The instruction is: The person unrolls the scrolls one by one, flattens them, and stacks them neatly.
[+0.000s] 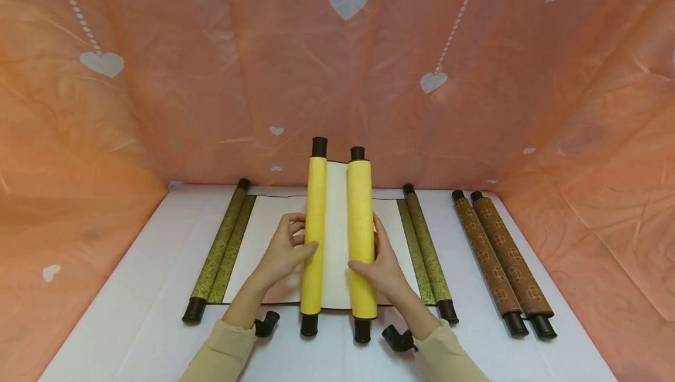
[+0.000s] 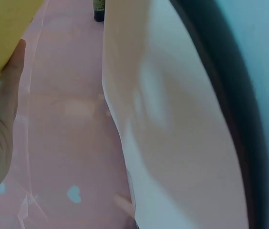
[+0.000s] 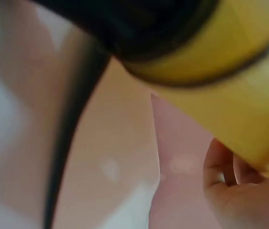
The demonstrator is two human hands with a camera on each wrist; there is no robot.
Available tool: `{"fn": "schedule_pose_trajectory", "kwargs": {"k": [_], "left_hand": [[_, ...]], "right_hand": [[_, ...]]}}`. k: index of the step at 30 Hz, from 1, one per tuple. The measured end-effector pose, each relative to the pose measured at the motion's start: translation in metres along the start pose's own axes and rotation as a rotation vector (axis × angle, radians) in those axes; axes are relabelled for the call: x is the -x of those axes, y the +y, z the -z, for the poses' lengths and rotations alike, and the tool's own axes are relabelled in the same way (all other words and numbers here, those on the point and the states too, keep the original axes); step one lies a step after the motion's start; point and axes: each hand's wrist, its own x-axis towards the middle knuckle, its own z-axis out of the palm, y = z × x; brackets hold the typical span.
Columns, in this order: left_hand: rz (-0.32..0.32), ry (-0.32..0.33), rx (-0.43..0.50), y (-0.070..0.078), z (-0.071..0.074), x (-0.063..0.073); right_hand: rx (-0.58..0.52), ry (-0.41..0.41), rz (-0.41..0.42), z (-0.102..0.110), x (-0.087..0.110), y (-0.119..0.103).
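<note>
A yellow scroll (image 1: pixel 314 194) with black end knobs stands partly unrolled before me, its two rolls side by side and a strip of white paper (image 1: pixel 336 224) between them. My left hand (image 1: pixel 279 256) grips the left roll, thumb across its front. Around the right roll, my right hand (image 1: pixel 386 265) has its thumb in front and fingers at the far side. Behind it, a green-patterned scroll (image 1: pixel 221 247) lies spread on the table, the middle of its white sheet hidden. The right wrist view shows the yellow roll (image 3: pixel 239 105) close up, with fingers (image 3: pixel 217 160) against it.
Two brown patterned scrolls (image 1: pixel 487 253) lie rolled up side by side at the right of the white table (image 1: pixel 132 288). An orange cloth (image 1: pixel 295 77) with white hearts hangs behind and along both sides. Black wrist mounts (image 1: pixel 267 324) sit under both wrists.
</note>
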Motion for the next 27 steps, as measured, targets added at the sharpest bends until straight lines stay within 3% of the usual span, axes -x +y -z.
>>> {"fn": "schedule_pose_trajectory", "kwargs": {"k": [8, 18, 23, 27], "left_hand": [[-0.047, 0.015, -0.053, 0.001, 0.008, 0.001], [-0.186, -0.062, -0.062, 0.001, 0.016, 0.001], [-0.197, -0.087, -0.100, 0.003, 0.016, 0.003], [-0.173, -0.079, -0.100, 0.005, 0.015, 0.003]], "right_hand": [[-0.008, -0.080, 0.011, 0.016, -0.002, -0.006], [-0.069, -0.146, 0.056, 0.029, -0.003, -0.008], [-0.054, -0.157, 0.113, 0.031, -0.003, -0.009], [-0.051, -0.143, 0.084, 0.030, -0.004, -0.009]]}}
